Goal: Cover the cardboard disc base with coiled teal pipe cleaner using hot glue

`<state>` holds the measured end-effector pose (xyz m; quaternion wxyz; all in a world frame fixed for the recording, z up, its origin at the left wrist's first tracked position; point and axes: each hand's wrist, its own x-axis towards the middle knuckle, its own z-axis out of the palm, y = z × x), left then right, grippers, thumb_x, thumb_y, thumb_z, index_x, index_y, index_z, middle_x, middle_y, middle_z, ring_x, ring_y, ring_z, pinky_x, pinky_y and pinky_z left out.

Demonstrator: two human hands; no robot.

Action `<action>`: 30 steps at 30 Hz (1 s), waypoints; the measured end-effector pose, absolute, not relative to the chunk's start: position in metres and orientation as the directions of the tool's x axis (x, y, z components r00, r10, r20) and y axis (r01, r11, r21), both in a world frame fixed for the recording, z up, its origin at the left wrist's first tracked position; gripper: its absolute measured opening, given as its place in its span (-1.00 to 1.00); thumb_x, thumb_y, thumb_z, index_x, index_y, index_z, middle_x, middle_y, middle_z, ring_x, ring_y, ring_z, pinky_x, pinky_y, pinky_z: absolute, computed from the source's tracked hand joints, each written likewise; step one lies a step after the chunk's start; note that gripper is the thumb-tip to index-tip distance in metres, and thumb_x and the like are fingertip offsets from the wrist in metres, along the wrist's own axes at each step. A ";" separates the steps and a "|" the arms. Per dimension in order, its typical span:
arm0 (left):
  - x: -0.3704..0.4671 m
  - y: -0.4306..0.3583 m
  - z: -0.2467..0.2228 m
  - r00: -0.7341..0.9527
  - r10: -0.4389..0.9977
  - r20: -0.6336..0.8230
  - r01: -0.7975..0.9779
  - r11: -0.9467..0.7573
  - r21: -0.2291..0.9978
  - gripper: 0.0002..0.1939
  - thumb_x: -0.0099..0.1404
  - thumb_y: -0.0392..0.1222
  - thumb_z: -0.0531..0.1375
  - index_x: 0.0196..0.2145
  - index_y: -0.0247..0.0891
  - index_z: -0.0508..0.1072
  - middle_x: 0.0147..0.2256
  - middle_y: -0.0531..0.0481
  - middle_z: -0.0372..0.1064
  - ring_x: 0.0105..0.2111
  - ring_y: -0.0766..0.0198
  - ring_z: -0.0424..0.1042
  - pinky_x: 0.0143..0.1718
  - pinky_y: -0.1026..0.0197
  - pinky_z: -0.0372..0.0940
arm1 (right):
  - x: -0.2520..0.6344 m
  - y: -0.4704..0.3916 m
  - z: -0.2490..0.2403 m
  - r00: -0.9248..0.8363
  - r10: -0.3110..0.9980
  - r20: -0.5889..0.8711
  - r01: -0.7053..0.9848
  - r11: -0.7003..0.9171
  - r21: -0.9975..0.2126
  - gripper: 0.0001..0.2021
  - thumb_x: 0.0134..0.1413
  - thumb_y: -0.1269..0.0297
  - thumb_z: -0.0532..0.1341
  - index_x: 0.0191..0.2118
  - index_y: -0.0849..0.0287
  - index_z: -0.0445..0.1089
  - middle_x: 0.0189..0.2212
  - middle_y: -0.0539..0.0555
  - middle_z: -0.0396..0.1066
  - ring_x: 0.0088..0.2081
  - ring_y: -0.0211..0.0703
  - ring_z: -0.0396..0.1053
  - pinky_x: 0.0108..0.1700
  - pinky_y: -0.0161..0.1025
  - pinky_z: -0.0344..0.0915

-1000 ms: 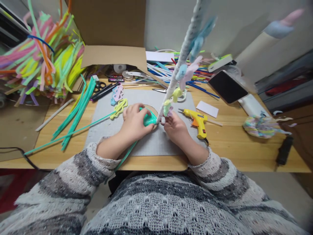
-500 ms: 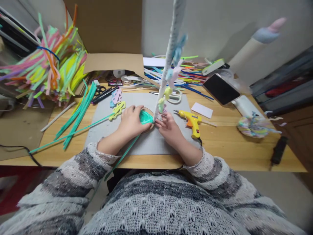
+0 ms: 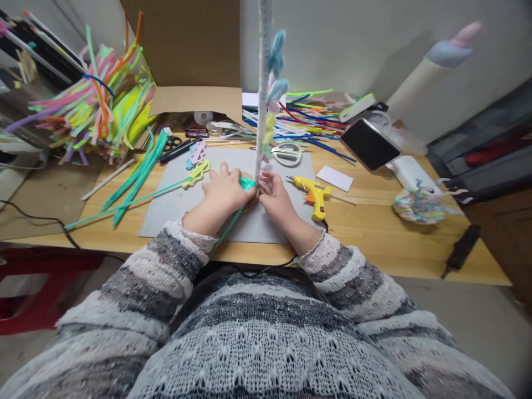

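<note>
Beneath the spread fingers of the left hand (image 3: 226, 191), palm down, sits the teal coil (image 3: 246, 183) on a round base (image 3: 251, 205); whether the hand grips the rim cannot be told. At the right of that coil, the white stem (image 3: 261, 105) rises from the base's edge. The right hand (image 3: 277, 200) has its fingers curled narrow against the stem's foot; closure around it cannot be confirmed. Beyond the hands, a cardboard box (image 3: 195, 98) has its flap folded forward, with tape rolls (image 3: 203, 117) visible below; whether they lie inside is unclear. Forward-left of the grip, a blue tie (image 3: 98, 84) binds a mixed bundle of pipe cleaners (image 3: 135, 113).

Compared with one second earlier, the stem, then leaning right, is near upright, and the scissors (image 3: 287, 155) show more fully.
</note>
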<state>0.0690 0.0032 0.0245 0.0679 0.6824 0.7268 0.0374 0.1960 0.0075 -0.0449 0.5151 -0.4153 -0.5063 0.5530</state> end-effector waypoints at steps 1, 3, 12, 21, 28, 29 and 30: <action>0.072 0.003 0.025 -0.087 0.995 -0.052 0.985 0.094 0.146 -0.35 0.17 0.26 0.11 0.08 -0.21 0.36 0.14 -0.37 0.14 0.09 -0.43 0.15 -0.14 -0.34 0.25 | 0.196 0.006 -0.045 -0.106 0.992 0.067 -0.126 0.053 -0.991 -0.44 -0.29 0.54 0.09 -0.04 0.05 0.08 0.13 0.18 0.25 0.22 -0.08 0.26 0.31 0.00 0.09; 0.076 0.001 0.025 -0.129 0.990 -0.054 0.981 0.136 0.138 -0.35 0.17 0.27 0.10 0.07 -0.23 0.36 0.13 -0.39 0.15 0.08 -0.44 0.16 -0.16 -0.34 0.26 | 0.197 0.003 -0.044 -0.083 0.993 0.082 -0.079 0.076 -0.994 -0.43 -0.29 0.53 0.09 -0.02 0.06 0.07 0.09 0.20 0.30 0.16 -0.07 0.32 0.28 0.02 0.13; 0.068 -0.003 0.016 0.127 0.985 0.117 0.982 -0.141 0.123 -0.46 0.26 0.14 0.10 0.03 -0.30 0.38 0.08 -0.33 0.24 0.08 -0.25 0.22 0.03 -0.25 0.19 | 0.204 -0.010 -0.034 -0.113 0.982 0.149 0.155 0.166 -0.974 -0.44 -0.17 0.47 0.10 0.05 0.09 0.07 -0.01 0.21 0.44 0.05 -0.01 0.41 0.17 0.08 0.26; 0.028 0.039 0.015 0.598 0.796 0.089 0.716 -0.581 0.388 -0.68 0.29 -0.13 0.05 -0.12 -0.32 0.47 -0.13 -0.17 0.40 -0.06 0.08 0.37 0.07 0.04 0.26 | 0.213 -0.020 -0.014 -0.169 0.968 0.187 0.424 0.243 -0.873 -0.39 -0.12 0.49 0.07 0.14 0.11 0.06 0.00 0.23 0.46 0.02 0.07 0.43 0.11 0.13 0.28; 0.022 0.047 0.013 0.589 0.799 0.123 0.653 -0.560 0.510 -0.76 0.22 -0.20 0.11 -0.20 -0.27 0.50 -0.20 -0.08 0.41 -0.13 0.14 0.41 -0.01 0.08 0.31 | 0.214 -0.023 -0.008 -0.218 0.961 0.171 0.510 0.261 -0.820 -0.40 -0.10 0.52 0.05 0.14 0.13 0.05 0.01 0.21 0.45 -0.02 0.13 0.43 0.04 0.13 0.31; 0.024 0.045 0.011 0.568 0.812 0.137 0.652 -0.545 0.527 -0.78 0.22 -0.21 0.11 -0.23 -0.27 0.50 -0.22 -0.08 0.42 -0.15 0.14 0.41 -0.02 0.09 0.31 | 0.214 -0.023 -0.008 -0.221 0.959 0.176 0.519 0.268 -0.812 -0.40 -0.10 0.52 0.05 0.14 0.12 0.05 0.01 0.21 0.45 -0.02 0.12 0.42 0.04 0.12 0.31; 0.027 0.044 0.009 0.543 0.826 0.148 0.657 -0.528 0.539 -0.80 0.22 -0.21 0.12 -0.25 -0.27 0.50 -0.23 -0.07 0.42 -0.16 0.15 0.41 -0.03 0.08 0.31 | 0.214 -0.023 -0.008 -0.222 0.957 0.186 0.527 0.279 -0.803 -0.40 -0.11 0.53 0.05 0.14 0.11 0.05 0.01 0.20 0.45 -0.01 0.12 0.41 0.04 0.12 0.30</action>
